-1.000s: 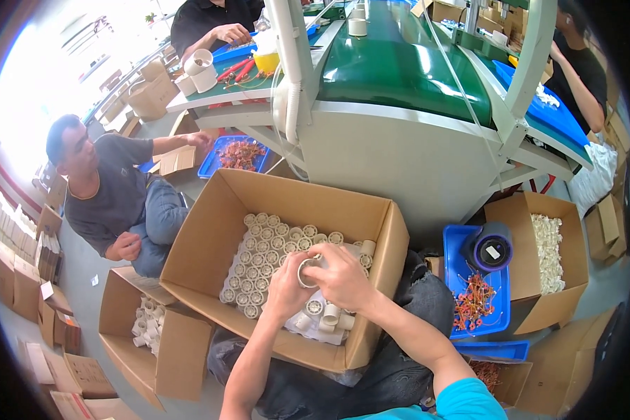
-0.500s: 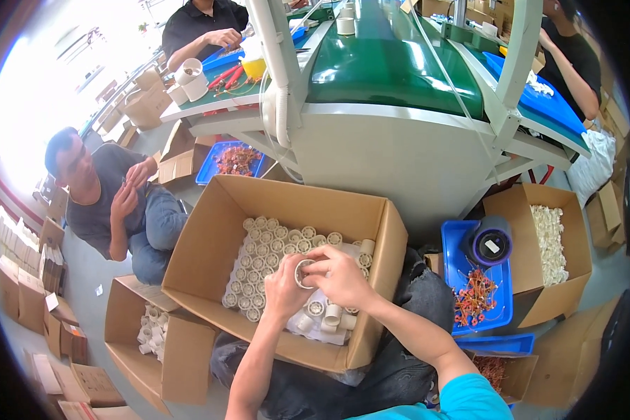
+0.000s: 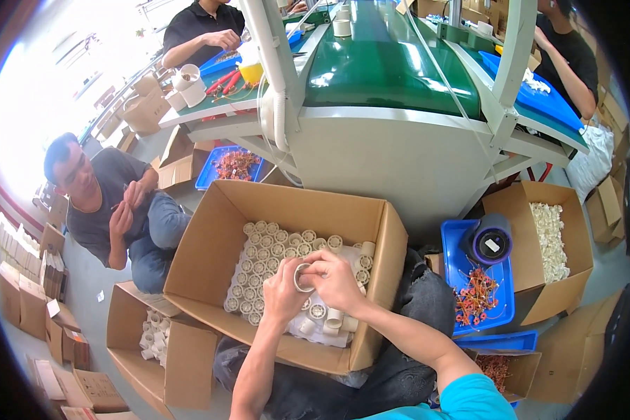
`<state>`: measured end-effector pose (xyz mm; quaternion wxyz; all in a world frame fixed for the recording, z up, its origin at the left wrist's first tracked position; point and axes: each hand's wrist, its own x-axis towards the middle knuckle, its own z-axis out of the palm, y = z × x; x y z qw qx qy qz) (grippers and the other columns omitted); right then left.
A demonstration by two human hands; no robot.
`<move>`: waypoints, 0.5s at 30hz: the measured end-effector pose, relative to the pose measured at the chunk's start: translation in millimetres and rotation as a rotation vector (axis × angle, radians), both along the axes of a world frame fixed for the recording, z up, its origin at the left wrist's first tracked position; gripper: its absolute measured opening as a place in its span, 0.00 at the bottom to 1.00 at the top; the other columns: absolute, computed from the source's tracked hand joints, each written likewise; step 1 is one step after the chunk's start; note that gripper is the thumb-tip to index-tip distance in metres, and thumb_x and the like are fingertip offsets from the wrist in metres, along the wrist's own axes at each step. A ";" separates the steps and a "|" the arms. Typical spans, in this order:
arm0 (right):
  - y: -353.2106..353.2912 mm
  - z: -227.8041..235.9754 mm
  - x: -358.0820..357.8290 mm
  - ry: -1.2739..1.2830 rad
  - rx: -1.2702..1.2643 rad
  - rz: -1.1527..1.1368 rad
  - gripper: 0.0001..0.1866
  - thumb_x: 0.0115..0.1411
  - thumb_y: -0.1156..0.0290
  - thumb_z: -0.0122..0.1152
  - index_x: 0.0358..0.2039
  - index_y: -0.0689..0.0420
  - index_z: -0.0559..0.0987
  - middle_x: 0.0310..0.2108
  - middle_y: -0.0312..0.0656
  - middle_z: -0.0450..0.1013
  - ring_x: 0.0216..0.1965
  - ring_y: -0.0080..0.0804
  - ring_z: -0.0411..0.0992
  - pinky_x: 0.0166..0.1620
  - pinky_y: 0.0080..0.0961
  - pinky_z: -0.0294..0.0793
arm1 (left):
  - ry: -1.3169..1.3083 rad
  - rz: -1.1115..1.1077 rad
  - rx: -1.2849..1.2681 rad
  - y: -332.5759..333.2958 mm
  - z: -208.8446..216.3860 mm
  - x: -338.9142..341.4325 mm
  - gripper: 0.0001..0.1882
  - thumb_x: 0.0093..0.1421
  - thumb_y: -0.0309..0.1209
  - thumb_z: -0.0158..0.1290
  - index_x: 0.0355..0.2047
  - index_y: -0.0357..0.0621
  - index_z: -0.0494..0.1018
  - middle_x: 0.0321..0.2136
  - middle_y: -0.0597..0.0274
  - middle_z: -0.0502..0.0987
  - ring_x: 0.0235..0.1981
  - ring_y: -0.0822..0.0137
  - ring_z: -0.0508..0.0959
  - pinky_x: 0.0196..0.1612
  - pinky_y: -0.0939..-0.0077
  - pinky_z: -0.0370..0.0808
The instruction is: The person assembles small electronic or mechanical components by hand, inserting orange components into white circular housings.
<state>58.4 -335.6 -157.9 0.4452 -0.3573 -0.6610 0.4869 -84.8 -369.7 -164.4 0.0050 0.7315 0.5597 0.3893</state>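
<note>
Over a large open cardboard box [image 3: 294, 206] on my lap, I hold a white plastic cylinder [image 3: 299, 278] with its round end turned up. My left hand [image 3: 281, 294] wraps round its left side. The right hand [image 3: 334, 281] grips it from the right, with fingertips at or inside the opening; what they touch there is hidden. Below, rows of upright white cylinders [image 3: 264, 253] with ribbed round ends fill much of the box. Several others [image 3: 334, 319] stand or lie loose near its close right corner.
A box of white plastic parts [image 3: 158, 334] stands at left, another box of pale parts [image 3: 549, 245] at right. Blue trays hold red-orange wired parts [image 3: 476, 297] and a dark round container [image 3: 490, 241]. Ahead is a green conveyor [image 3: 392, 77]; a co-worker [image 3: 112, 196] sits at left.
My hands stay on the cylinder, which has tilted slightly, and the right fingers have shifted at its opening. The view has moved a little. The seated co-worker's hands have shifted.
</note>
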 end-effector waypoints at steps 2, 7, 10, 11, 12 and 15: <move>0.0 0.7 0.3 0.002 0.015 0.011 0.07 0.51 0.78 0.63 0.32 0.61 0.85 0.38 0.45 0.76 0.36 0.40 0.77 0.40 0.30 0.76 | 0.011 0.000 -0.006 -1.1 -1.1 -1.2 0.25 0.44 0.27 0.66 0.43 0.43 0.69 0.36 0.57 0.76 0.29 0.53 0.80 0.26 0.64 0.77; -0.5 -4.7 -0.4 0.004 0.045 0.024 0.07 0.50 0.79 0.65 0.31 0.61 0.84 0.38 0.42 0.75 0.38 0.35 0.75 0.42 0.29 0.75 | 0.025 0.012 -0.028 -1.6 1.0 1.1 0.25 0.44 0.26 0.65 0.42 0.43 0.69 0.36 0.57 0.76 0.29 0.53 0.80 0.27 0.64 0.77; 0.5 -6.0 0.6 -0.004 0.050 0.035 0.07 0.50 0.79 0.65 0.31 0.61 0.84 0.38 0.42 0.75 0.38 0.35 0.75 0.42 0.29 0.75 | -0.012 -0.007 -0.046 -0.6 -0.4 0.7 0.25 0.43 0.26 0.65 0.42 0.43 0.69 0.35 0.56 0.76 0.29 0.52 0.80 0.27 0.63 0.77; 1.1 -5.7 1.6 0.008 0.030 0.035 0.07 0.50 0.79 0.63 0.31 0.61 0.84 0.37 0.44 0.75 0.36 0.37 0.76 0.40 0.30 0.75 | -0.010 -0.014 -0.046 -0.3 -1.7 1.0 0.25 0.43 0.26 0.65 0.42 0.43 0.69 0.35 0.56 0.76 0.29 0.52 0.80 0.27 0.63 0.77; 1.7 -5.7 2.5 0.021 0.010 0.036 0.07 0.50 0.80 0.62 0.31 0.61 0.84 0.37 0.45 0.76 0.35 0.39 0.76 0.38 0.31 0.75 | 0.000 -0.004 -0.066 -0.4 -3.4 1.3 0.25 0.43 0.26 0.65 0.42 0.43 0.69 0.35 0.56 0.76 0.30 0.52 0.80 0.28 0.63 0.77; 2.2 -4.7 3.4 0.028 -0.002 0.047 0.06 0.49 0.79 0.62 0.29 0.62 0.84 0.35 0.45 0.76 0.34 0.39 0.76 0.39 0.31 0.75 | 0.010 0.010 -0.080 -1.7 -3.3 4.2 0.25 0.43 0.25 0.65 0.42 0.43 0.69 0.34 0.56 0.76 0.30 0.52 0.80 0.28 0.63 0.77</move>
